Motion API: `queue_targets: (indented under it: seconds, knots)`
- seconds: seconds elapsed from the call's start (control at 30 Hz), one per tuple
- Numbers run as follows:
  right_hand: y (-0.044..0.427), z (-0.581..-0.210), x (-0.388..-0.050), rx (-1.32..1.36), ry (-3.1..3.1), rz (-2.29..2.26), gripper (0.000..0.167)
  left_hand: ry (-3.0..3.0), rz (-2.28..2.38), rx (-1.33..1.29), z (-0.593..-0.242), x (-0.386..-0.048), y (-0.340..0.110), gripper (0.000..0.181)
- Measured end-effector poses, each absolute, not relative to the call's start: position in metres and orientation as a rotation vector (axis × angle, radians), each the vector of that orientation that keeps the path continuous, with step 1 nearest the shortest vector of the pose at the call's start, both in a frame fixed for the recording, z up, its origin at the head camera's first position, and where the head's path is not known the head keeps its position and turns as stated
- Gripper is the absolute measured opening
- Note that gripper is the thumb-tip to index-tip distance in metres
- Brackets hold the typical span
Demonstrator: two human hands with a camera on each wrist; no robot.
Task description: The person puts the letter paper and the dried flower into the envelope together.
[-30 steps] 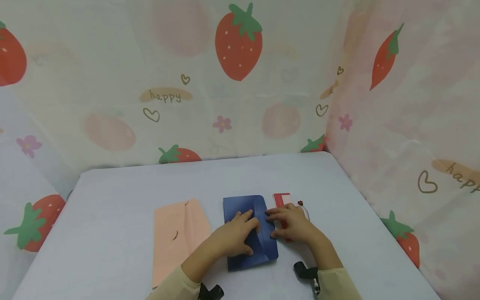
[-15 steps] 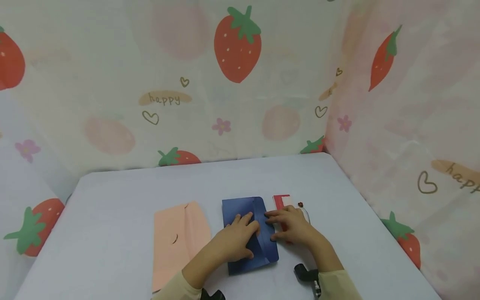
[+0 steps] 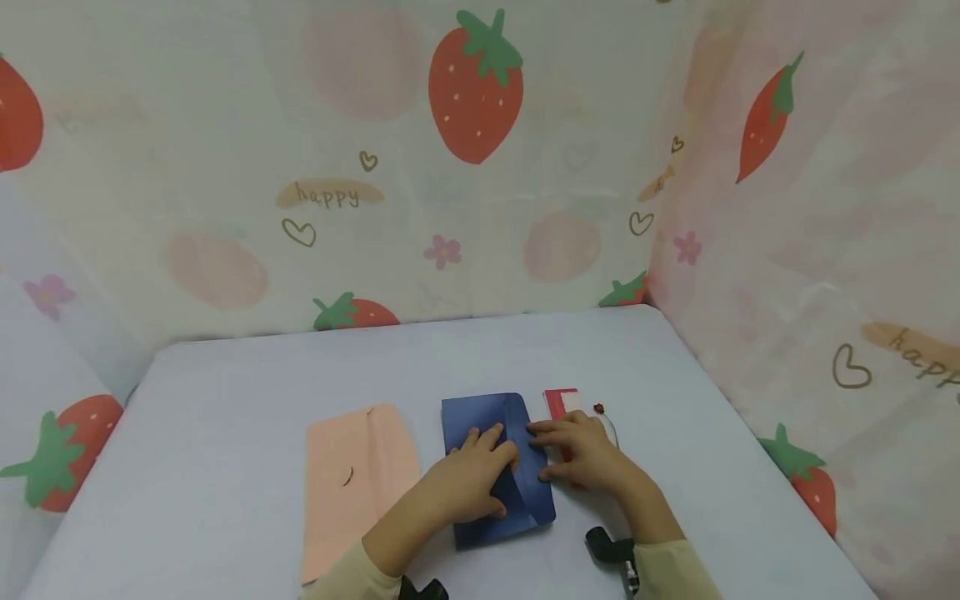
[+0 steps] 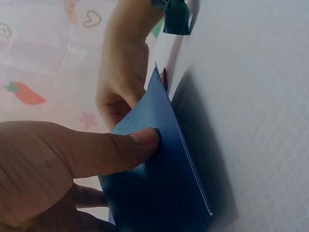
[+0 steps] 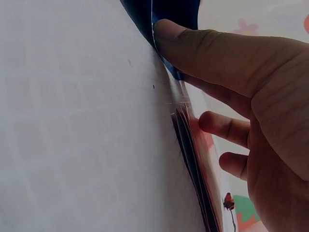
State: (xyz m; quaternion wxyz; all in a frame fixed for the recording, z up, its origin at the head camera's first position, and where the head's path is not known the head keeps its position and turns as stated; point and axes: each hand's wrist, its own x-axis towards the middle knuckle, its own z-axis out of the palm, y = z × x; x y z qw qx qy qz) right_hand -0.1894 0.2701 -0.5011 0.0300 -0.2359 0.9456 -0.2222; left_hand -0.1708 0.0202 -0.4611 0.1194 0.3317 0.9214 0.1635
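A blue envelope (image 3: 472, 533) lies on the white table, its flap side toward the right; in the left wrist view its near edge stands a little off the table. My left hand (image 3: 472, 479) rests on it with fingers spread, and in the left wrist view the thumb (image 4: 142, 145) presses its surface. Along the right edge, the thumb (image 5: 188, 43) and fingertips of my right hand (image 3: 588, 454) touch the flap; some fingertips are hidden. Beneath and beyond that hand is a thin red-and-white stack (image 3: 558, 402), partly covered.
A peach envelope (image 3: 337, 475) with a small curved dark mark lies to the left. A small dark-red rosebud shape on a thin stem (image 3: 598, 409) shows beside the red-and-white stack. Strawberry-printed sheeting (image 3: 480, 208) stands behind and along the table's sides.
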Motion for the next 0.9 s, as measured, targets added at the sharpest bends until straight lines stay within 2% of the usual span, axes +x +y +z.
queue_targets:
  seconds: [0.9]
  knots:
    - [0.265,-0.4995,-0.1859,-0.689,2.958,-0.632,0.048,2.672,0.498,0.951,-0.4601,-0.1687,0.0179,0.049]
